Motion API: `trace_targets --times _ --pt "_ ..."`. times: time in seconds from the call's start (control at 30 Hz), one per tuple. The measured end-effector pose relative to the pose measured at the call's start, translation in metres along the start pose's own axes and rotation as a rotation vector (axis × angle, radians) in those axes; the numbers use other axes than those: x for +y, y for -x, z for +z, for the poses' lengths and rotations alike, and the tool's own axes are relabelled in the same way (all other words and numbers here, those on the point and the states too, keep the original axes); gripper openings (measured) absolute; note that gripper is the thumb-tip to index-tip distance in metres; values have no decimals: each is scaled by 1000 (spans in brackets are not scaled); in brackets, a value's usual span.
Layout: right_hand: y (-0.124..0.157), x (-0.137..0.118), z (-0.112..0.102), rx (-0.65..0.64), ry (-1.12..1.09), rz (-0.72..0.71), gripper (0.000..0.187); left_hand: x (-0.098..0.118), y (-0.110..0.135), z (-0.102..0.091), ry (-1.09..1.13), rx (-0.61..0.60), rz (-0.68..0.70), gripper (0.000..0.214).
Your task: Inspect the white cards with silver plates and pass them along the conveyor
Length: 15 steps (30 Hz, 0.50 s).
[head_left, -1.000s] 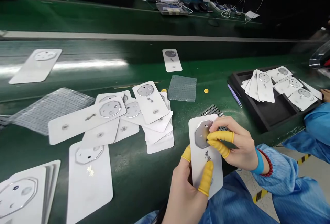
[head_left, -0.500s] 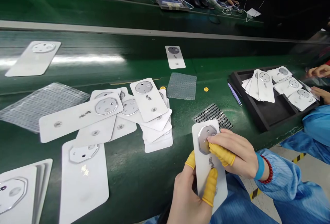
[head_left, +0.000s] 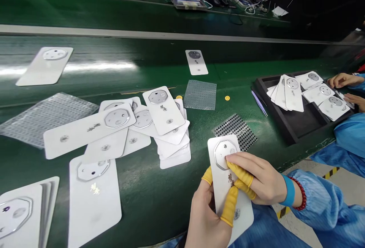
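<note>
A white phone back cover (head_left: 221, 185) with a silver octagonal camera plate is tilted in my left hand (head_left: 209, 217). Yellow finger cots cover that hand's thumb and a finger, which grip the cover from both sides. My right hand (head_left: 262, 179), also in yellow finger cots, has its fingers pinched together against the cover's face, at the lower edge of the camera plate. Anything tiny between those fingertips is hidden. Just behind the cover lies a clear sheet of small black dots (head_left: 238, 130). Overlapping phone back covers (head_left: 164, 111) lie to the left.
A black tray (head_left: 291, 135) with more covers stands right, beside a co-worker's hands (head_left: 343, 80). Purple tweezers (head_left: 259, 102) lie by it. Clear sheets (head_left: 200, 95) and a yellow finger cot (head_left: 227, 98) are on the green bench. Single covers (head_left: 196, 62) lie farther back.
The held cover and my right hand have shifted slightly left and down, and the right fingers have slid toward the plate's lower edge. The two covers at the back have moved right.
</note>
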State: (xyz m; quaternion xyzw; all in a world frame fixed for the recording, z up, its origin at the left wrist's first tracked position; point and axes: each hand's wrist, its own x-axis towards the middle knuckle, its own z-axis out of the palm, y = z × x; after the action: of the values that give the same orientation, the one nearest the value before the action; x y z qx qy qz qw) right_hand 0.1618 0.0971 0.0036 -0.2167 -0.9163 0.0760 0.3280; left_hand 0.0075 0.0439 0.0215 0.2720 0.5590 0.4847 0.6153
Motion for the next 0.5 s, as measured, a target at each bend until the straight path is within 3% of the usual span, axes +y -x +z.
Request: trace_targets --times 0.27,0.4,0.5 --pt "6 7 9 46 -119 50 32 -5 -4 -5 -9 -37 -11 41" --pt "5 8 12 84 -87 57 30 -6 -20 -11 95 -120 -35 36" --pt "5 8 12 62 -15 34 31 -6 -28 -10 84 -84 -36 33"
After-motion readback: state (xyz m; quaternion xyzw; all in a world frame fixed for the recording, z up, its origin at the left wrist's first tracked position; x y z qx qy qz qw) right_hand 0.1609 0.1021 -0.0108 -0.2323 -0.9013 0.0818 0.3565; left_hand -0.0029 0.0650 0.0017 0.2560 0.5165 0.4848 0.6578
